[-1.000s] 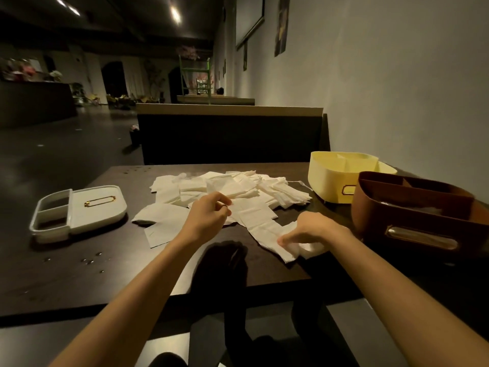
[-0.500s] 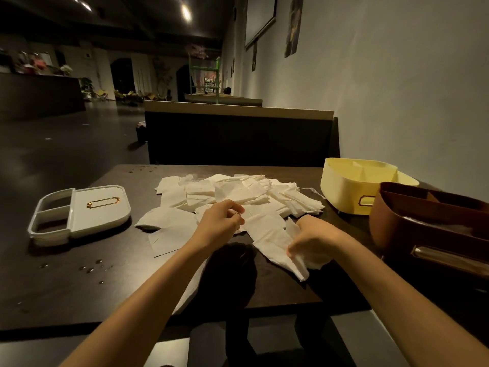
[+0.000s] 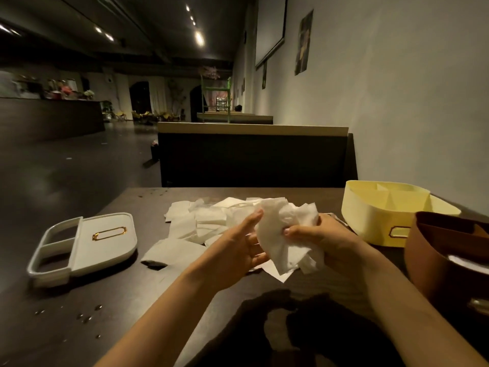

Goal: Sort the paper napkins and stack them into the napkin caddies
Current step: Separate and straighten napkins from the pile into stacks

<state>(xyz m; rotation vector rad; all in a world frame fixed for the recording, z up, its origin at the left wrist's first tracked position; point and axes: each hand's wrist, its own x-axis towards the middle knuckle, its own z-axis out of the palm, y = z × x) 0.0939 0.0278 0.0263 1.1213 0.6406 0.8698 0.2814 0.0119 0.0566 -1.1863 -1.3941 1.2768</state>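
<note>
A loose pile of white paper napkins [image 3: 209, 221] lies in the middle of the dark table [image 3: 132, 308]. My right hand [image 3: 328, 242] grips a bunch of crumpled napkins [image 3: 280, 234] lifted above the pile. My left hand [image 3: 238, 247] is open against the left side of that bunch, fingers touching it. A yellow caddy [image 3: 370, 221] with dividers stands at the right. Closer to me at the right edge is a brown caddy [image 3: 436, 263]. A white caddy [image 3: 105, 247] lies on its side at the left.
Small drops or beads [image 3: 87, 317] are scattered on the table near the front left. A dark booth bench back [image 3: 251, 160] stands beyond the table's far edge. The wall runs along the right.
Both hands rose from the table. My right hand lifted a bunch of napkins off the pile and my left hand came over to it. The camera tilted up slightly.
</note>
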